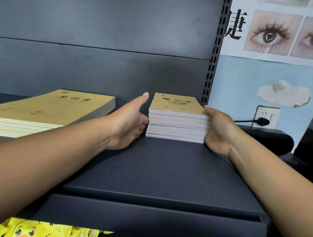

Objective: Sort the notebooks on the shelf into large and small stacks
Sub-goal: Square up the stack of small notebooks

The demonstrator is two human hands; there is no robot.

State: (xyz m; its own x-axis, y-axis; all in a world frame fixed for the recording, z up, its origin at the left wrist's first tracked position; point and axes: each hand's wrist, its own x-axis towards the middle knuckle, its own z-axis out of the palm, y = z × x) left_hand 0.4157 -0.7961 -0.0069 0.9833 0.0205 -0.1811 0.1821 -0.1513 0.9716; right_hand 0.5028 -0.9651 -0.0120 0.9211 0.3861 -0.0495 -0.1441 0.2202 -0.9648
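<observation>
Bottom edge, lower tier: yellow packets [45,232] with duck print, partly hidden under the shelf lip; above them the dark shelf [156,175], front edge nearest, flat matte surface running back to a dark back panel [103,27].

Both bare forearms reach in from the lower corners toward mid-shelf; left hand [130,123] on the left side of the small stack [177,118], palm facing it, fingers straight and extended, thumb up, lower fingers touching the stack's left edge; right hand [219,132] pressed flat to the stack's right side, fingers lying along the page edges, thumb tip at the top cover's right corner; neither hand curls round anything, the stack sits squeezed between the two palms.

Small stack: small notebooks, tan covers with green print, white page edges facing the camera, resting on the shelf right of centre, near the back panel; edges roughly squared.

Large stack [43,113]: bigger tan notebooks, same style cover, lying on the shelf at far left, well apart from the small stack, untouched.

Further back, right: perforated upright post [214,57]; wall poster [286,31] with eye pictures; wall socket [266,115] with black plug [261,121] in it.
</observation>
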